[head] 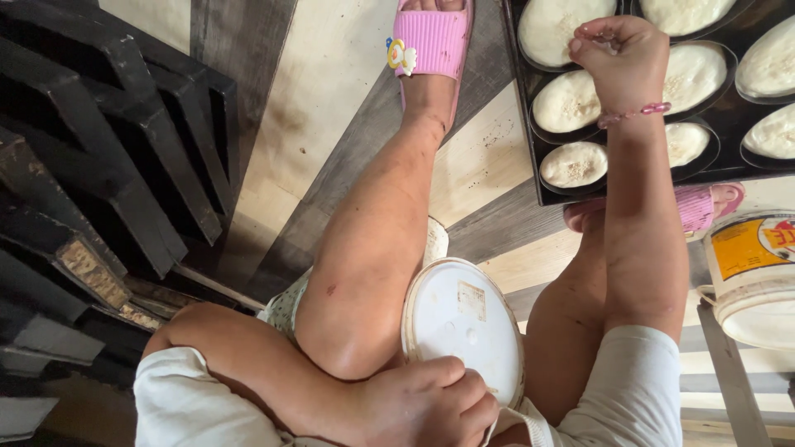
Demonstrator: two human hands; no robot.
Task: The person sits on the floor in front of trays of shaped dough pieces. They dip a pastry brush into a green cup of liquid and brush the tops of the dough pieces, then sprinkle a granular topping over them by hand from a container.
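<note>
One head-worn camera looks steeply down from close above the seated person's knees and arms, facing forward over the floor toward a baking tray ahead

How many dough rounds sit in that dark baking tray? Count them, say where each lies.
8 dough rounds in the baking tray: top row; next; nearest. The right hand and frame edge may hide more.

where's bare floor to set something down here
Free: the pale floor between the stacked black trays and the pink sandal. Crowded: the baking tray of dough rounds under the right hand, and the white bucket beside it.
</note>
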